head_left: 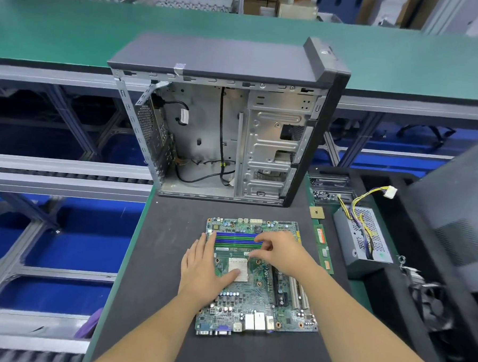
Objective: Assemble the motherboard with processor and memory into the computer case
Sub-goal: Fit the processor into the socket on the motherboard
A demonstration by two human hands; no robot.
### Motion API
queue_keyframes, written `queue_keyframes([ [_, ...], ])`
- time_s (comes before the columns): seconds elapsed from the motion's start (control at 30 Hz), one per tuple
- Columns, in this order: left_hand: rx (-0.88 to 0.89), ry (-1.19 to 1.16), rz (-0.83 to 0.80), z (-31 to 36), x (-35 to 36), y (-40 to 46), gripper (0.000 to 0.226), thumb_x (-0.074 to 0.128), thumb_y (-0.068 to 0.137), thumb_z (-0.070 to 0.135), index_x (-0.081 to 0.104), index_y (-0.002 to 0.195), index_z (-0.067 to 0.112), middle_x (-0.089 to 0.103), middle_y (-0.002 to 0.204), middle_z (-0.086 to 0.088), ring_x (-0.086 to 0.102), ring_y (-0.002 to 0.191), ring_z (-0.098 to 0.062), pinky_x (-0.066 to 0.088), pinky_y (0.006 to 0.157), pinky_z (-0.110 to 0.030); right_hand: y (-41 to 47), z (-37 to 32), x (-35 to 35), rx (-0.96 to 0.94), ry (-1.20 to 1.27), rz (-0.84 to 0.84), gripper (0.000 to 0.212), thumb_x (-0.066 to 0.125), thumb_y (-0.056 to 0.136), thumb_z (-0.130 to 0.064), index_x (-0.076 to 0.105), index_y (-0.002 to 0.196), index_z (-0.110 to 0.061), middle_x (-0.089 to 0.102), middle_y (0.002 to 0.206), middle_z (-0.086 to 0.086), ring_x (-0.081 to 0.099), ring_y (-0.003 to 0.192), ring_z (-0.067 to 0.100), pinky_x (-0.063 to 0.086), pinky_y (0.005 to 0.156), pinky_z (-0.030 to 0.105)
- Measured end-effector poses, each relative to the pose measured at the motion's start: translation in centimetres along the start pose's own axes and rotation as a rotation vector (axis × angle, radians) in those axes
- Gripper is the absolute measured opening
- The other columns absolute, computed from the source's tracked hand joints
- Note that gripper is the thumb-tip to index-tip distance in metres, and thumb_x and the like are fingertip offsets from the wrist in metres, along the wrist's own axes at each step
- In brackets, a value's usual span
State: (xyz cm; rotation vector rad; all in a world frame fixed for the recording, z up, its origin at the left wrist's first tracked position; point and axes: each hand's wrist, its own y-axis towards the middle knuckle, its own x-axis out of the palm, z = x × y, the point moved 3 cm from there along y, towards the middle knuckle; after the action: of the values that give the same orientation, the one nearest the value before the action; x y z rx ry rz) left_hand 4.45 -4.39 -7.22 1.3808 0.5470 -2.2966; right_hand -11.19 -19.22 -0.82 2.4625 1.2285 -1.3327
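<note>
A green motherboard (256, 300) lies flat on the dark mat in front of me. My left hand (204, 270) rests flat on the board's left edge, its thumb on the white processor socket (238, 267). My right hand (281, 252) hovers over the blue and green memory slots (234, 240), fingers curled, pinching near the socket's upper right corner; whether it holds anything I cannot tell. The open computer case (224, 130) stands upright behind the board, its inside empty apart from loose black cables. A gold processor chip (316, 212) and a memory stick (323, 247) lie on the mat's right edge.
A grey power supply (363, 240) with yellow and black wires sits to the right, beside a black fan (430, 304) and trays of screws (329, 185). A dark case panel (458, 209) leans at far right. Left of the mat lie conveyor rails and blue bins.
</note>
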Motion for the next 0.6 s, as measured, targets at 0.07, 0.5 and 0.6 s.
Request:
queue_keyframes([
  [0.07,0.018,0.045,0.045,0.7,-0.3,0.2,0.106,0.04,0.069,0.09,-0.004,0.153,0.042,-0.001,0.164,0.005,0.002,0.15,-0.019,0.009,0.12,-0.043,-0.1,0.6,-1.2,0.032,0.064,0.129,0.032,0.069,0.091,-0.051,0.073,0.111,-0.026,0.067,0.077,-0.011,0.061,0.069,0.004,0.045,0.064,0.021],
  [0.5,0.126,0.109,0.021,3.9,-1.1,2.8,0.086,0.044,0.07,0.089,0.036,0.143,0.046,0.03,0.152,0.017,0.016,0.143,-0.011,0.005,0.118,-0.04,3.1,7.9,-7.8,0.383,-0.476,0.302,0.033,0.059,0.094,-0.008,0.053,0.127,-0.012,0.05,0.129,0.012,0.053,0.114,0.036,0.05,0.083,0.044],
  [0.6,0.138,0.093,0.034,3.8,-1.2,2.9,0.086,0.039,0.066,0.092,0.045,0.137,0.045,0.036,0.147,0.02,0.023,0.139,-0.008,0.005,0.116,-0.036,4.6,8.9,-8.2,0.336,-0.601,0.185,0.029,0.053,0.094,-0.001,0.051,0.12,-0.012,0.048,0.126,0.01,0.057,0.108,0.036,0.055,0.079,0.045],
])
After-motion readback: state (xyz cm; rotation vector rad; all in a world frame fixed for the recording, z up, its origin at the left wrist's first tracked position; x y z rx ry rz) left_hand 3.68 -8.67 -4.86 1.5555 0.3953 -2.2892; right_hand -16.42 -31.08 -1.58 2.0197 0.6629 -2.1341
